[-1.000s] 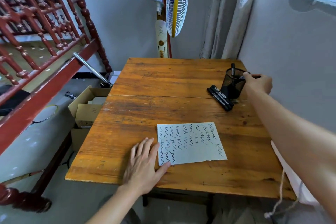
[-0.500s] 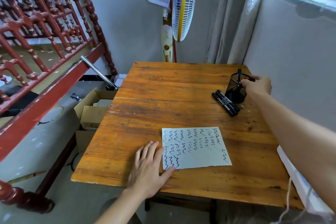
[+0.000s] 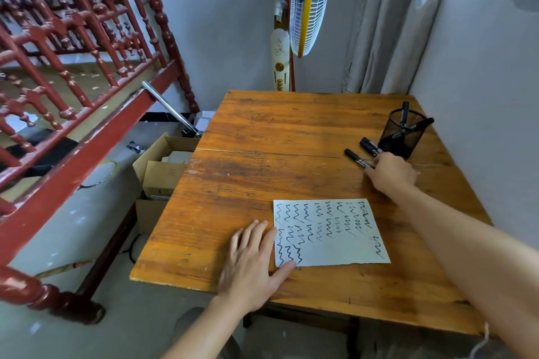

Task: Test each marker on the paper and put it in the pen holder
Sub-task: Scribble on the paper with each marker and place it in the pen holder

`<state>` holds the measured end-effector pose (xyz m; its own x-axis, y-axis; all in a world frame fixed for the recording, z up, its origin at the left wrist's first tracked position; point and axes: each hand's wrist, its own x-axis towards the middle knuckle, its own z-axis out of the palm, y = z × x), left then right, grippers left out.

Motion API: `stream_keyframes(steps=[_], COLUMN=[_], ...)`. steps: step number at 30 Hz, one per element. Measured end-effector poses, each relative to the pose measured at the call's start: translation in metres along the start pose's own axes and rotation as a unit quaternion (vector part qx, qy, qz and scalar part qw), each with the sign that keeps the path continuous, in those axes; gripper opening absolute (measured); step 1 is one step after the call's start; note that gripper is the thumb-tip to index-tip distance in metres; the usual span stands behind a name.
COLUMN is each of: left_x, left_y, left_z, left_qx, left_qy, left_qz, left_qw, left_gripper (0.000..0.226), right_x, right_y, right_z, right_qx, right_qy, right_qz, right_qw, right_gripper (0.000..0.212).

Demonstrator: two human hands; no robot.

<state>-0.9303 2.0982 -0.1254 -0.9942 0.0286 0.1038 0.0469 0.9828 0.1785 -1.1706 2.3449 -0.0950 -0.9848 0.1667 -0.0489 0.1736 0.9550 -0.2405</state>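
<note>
With two black markers [image 3: 408, 122] in the black mesh pen holder [image 3: 404, 137], your right hand [image 3: 390, 173] closes on one of two remaining black markers [image 3: 357, 159] while your left hand [image 3: 253, 262] lies open, flat beside the scribbled white paper [image 3: 329, 233].

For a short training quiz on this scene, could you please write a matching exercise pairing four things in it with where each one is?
Things:
1. black mesh pen holder
2. white sheet of paper covered in black squiggles
3. left hand
4. right hand

Places:
A. flat on the wooden table, thumb on the sheet's near left corner
B. far right of the table, markers standing in it
C. on the two black markers lying beside the holder
D. near the table's front edge, between the two arms

Pairs: 1-B, 2-D, 3-A, 4-C
</note>
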Motion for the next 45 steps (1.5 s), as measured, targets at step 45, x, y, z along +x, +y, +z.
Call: stream_keyframes(steps=[45], left_x=[-0.056], left_y=[0.001], left_z=[-0.016], left_qx=[-0.157], left_qy=[0.148], left_qz=[0.077], left_qw=[0.973], left_gripper=[0.036], right_x=[-0.232], right_y=[0.027], right_z=[-0.03], right_qx=[0.648], right_qy=[-0.103], right_qz=[0.074], right_qw=[0.751], right_gripper=[0.014])
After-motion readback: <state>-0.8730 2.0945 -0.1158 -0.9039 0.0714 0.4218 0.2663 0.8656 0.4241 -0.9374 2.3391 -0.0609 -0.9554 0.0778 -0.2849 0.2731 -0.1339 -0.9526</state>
